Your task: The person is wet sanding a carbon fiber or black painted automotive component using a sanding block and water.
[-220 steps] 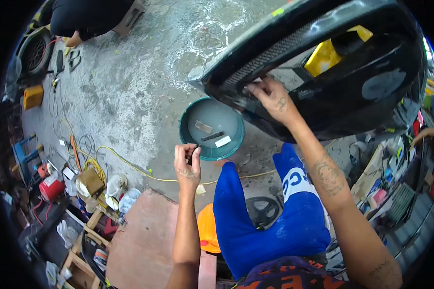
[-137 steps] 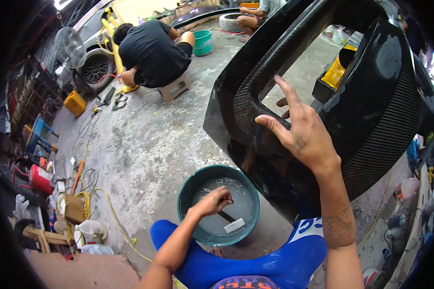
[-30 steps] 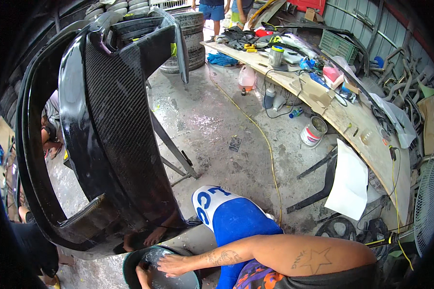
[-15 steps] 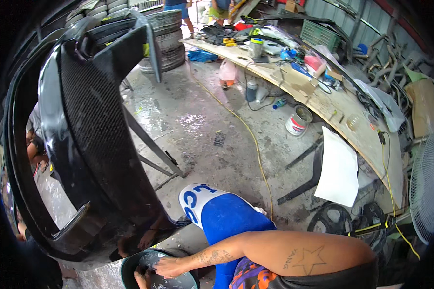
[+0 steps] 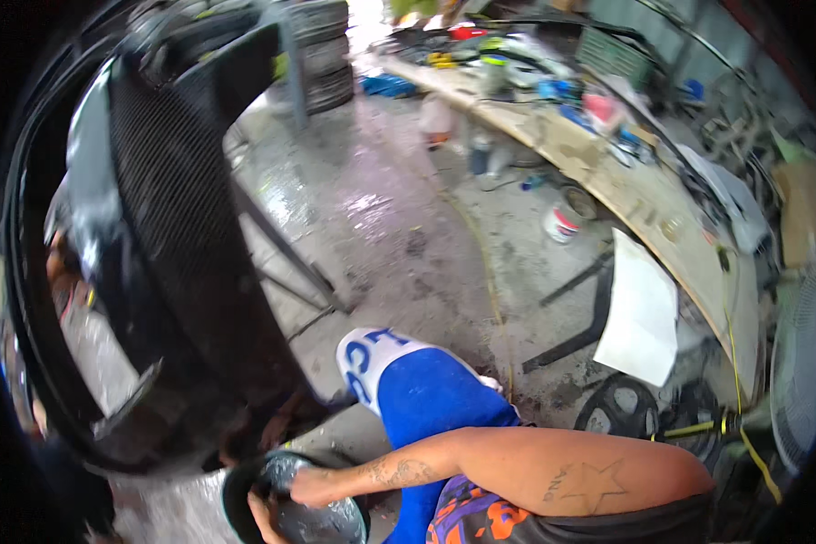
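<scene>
At the lower edge a dark round bucket (image 5: 364, 526) holds greyish water (image 5: 322, 526). My right hand (image 5: 312, 487) reaches into it from the right, over my knee, with its fingers bent down and mostly hidden. My left hand (image 5: 265, 519) is inside the bucket's left side, cut off by the lower edge and blurred. A pale grey patch (image 5: 284, 469) shows beside my right hand; I cannot make out whether it is a thing or wet glare. Just above the bucket stands a large glossy black car body panel (image 5: 190, 272) with a carbon-weave face.
Metal stand legs (image 5: 290, 245) support the panel on the wet floor. A long board table (image 5: 598, 172) at the right is strewn with tools and containers. Near it are a white bucket (image 5: 562, 224), a white sheet (image 5: 639, 317), a yellow cord (image 5: 490, 263) and a fan (image 5: 802, 363). Stacked tyres (image 5: 325, 59) stand behind.
The view has shifted slightly and blurred. My right hand has moved slightly up in the picture, and more of my left hand shows; both stay at the bucket.
</scene>
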### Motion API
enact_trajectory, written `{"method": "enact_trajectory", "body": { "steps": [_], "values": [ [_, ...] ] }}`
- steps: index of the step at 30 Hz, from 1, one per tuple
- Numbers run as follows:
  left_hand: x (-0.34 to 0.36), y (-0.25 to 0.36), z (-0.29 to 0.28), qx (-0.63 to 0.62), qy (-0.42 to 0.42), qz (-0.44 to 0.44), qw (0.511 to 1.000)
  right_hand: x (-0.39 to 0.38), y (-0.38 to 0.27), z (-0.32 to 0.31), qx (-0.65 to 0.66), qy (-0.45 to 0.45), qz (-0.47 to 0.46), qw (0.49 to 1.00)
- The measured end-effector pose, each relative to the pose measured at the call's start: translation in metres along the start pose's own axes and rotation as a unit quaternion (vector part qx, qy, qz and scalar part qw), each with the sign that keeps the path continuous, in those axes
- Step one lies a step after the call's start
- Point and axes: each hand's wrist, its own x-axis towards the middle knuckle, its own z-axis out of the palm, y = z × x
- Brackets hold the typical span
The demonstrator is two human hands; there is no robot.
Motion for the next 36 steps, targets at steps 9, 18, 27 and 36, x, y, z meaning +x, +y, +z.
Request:
{"method": "enact_trajectory", "body": {
  "steps": [9, 18, 27, 36],
  "values": [
    [0.005, 0.032, -0.001, 0.088, -0.088, -0.04, 0.991, 0.008, -0.002, -0.025, -0.048, -0.235, 0.062, 0.969],
    [-0.005, 0.044, 0.008, 0.008, -0.068, -0.045, 0.997, 0.054, -0.009, 0.038, -0.189, -0.395, 0.038, 0.898],
    [0.007, 0.082, -0.001, 0.065, -0.08, -0.08, 0.991, 0.056, 0.013, 0.05, -0.177, -0.287, 0.084, 0.938],
    [0.015, 0.078, 0.004, 0.059, -0.065, -0.092, 0.992, 0.056, 0.046, 0.062, -0.106, -0.192, 0.175, 0.96]
  ]
}}
